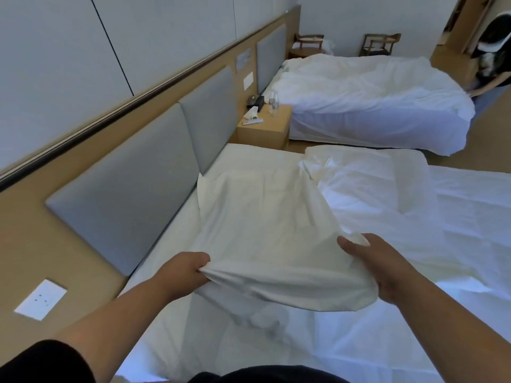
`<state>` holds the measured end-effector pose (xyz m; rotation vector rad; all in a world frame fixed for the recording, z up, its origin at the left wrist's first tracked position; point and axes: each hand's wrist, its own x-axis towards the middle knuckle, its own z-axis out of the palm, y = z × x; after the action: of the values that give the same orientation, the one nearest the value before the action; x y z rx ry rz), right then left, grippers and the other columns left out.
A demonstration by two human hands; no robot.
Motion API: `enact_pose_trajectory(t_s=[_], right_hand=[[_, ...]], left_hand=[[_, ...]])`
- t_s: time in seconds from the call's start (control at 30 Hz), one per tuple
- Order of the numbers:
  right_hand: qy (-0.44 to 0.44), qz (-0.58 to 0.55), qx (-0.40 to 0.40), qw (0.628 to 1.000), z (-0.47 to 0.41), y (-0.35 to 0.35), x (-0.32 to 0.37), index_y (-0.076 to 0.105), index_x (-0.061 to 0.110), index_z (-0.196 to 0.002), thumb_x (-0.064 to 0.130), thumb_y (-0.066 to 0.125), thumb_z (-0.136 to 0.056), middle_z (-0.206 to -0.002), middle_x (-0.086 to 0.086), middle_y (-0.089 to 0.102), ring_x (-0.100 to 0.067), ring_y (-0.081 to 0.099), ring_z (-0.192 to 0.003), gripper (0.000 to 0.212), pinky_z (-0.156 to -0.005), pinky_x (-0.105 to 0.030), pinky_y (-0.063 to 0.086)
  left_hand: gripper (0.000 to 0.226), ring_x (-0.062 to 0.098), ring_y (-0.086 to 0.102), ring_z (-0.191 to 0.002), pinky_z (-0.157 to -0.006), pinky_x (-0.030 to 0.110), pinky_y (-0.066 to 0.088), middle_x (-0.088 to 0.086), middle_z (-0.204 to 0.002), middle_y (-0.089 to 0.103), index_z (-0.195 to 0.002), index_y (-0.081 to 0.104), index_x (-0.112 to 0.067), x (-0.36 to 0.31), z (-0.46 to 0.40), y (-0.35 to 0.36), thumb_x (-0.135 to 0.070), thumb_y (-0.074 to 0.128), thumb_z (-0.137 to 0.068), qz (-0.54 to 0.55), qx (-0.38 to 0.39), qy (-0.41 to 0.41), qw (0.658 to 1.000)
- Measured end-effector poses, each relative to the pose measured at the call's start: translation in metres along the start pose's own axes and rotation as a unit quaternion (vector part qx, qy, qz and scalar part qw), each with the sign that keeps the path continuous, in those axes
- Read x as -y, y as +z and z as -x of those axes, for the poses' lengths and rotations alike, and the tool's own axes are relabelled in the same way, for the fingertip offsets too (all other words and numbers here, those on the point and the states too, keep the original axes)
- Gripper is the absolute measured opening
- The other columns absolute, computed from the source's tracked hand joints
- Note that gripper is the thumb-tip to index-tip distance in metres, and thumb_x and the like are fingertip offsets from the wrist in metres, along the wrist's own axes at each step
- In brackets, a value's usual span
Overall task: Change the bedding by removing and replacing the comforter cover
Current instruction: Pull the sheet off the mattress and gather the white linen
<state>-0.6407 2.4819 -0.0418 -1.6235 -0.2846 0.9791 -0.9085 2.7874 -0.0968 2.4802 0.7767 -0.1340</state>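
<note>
A white cover (262, 228) is lifted off the near bed (345, 341) and stretches away towards the headboard. My left hand (185, 272) grips its near left edge in a bunched fold. My right hand (378, 269) grips the near right edge, thumb on top of the cloth. The cover's near hem sags between the two hands. To the right lies a rumpled white comforter (401, 194) on the same bed.
Grey padded headboard panels (132, 194) run along the left wall, with a white wall socket (41, 299) below. A wooden nightstand (265, 128) with small items stands between the beds. A second bed (373, 100) lies beyond, with two wooden chairs (378, 45) behind it. A person (495, 51) is at the far right.
</note>
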Motion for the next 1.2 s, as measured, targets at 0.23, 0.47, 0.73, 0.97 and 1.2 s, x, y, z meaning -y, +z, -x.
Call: enact_pose_trajectory(t_s=[0.23, 0.47, 0.73, 0.97, 1.2], right_hand=[[-0.048, 0.165, -0.055, 0.984, -0.002, 0.002, 0.024, 0.071, 0.017, -0.101, 0.013, 0.072, -0.087, -0.1, -0.007, 0.075, -0.029, 0.07, -0.093, 0.015, -0.077, -0.044, 0.056], [-0.148, 0.072, -0.156, 0.974, 0.022, -0.025, 0.056, 0.067, 0.025, -0.101, 0.029, 0.064, -0.096, -0.101, -0.001, 0.072, -0.024, 0.068, -0.092, 0.006, -0.073, -0.038, 0.054], [-0.135, -0.028, -0.366, 0.92, 0.068, -0.138, 0.037, 0.066, 0.027, -0.103, 0.047, 0.068, -0.08, -0.106, -0.001, 0.069, -0.025, 0.068, -0.09, 0.031, -0.078, -0.045, 0.055], [-0.1, 0.047, -0.325, 0.939, 0.113, -0.133, -0.014, 0.074, 0.029, -0.094, 0.032, 0.068, -0.089, -0.086, 0.002, 0.077, -0.025, 0.074, -0.078, 0.009, -0.056, -0.037, 0.059], [-0.084, -0.012, -0.166, 0.982, 0.099, -0.052, -0.034, 0.063, 0.048, -0.112, 0.021, 0.068, -0.092, -0.113, 0.009, 0.069, -0.022, 0.07, -0.097, 0.034, -0.071, -0.042, 0.06]], left_hand=[[0.013, 0.017, 0.047, -0.076, -0.054, 0.026, 0.026, -0.008, -0.088, 0.043, -0.083, 0.038, -0.026, 0.026, 0.021, -0.001, -0.021, 0.049, -0.087, -0.238, -0.004, 0.006, 0.971], [0.017, 0.017, 0.049, -0.067, -0.056, 0.03, 0.036, -0.007, -0.076, 0.054, -0.083, 0.045, -0.03, 0.035, -0.004, -0.002, -0.018, 0.054, -0.09, 0.124, -0.272, -0.115, 0.947], [0.04, 0.007, 0.05, -0.06, -0.054, 0.027, 0.04, -0.013, -0.075, 0.06, -0.084, 0.046, -0.036, -0.041, 0.028, -0.037, -0.069, 0.054, -0.064, -0.05, -0.052, 0.026, 0.997], [0.009, 0.001, 0.056, -0.065, -0.054, 0.023, 0.041, -0.016, -0.073, 0.064, -0.081, 0.059, -0.034, -0.077, 0.077, -0.023, -0.031, 0.059, -0.09, 0.065, -0.047, 0.008, 0.997], [0.029, -0.004, 0.057, -0.062, -0.061, 0.02, 0.044, -0.013, -0.072, 0.067, -0.074, 0.065, -0.03, -0.075, 0.097, 0.009, -0.047, 0.055, -0.096, 0.218, 0.088, -0.128, 0.964]])
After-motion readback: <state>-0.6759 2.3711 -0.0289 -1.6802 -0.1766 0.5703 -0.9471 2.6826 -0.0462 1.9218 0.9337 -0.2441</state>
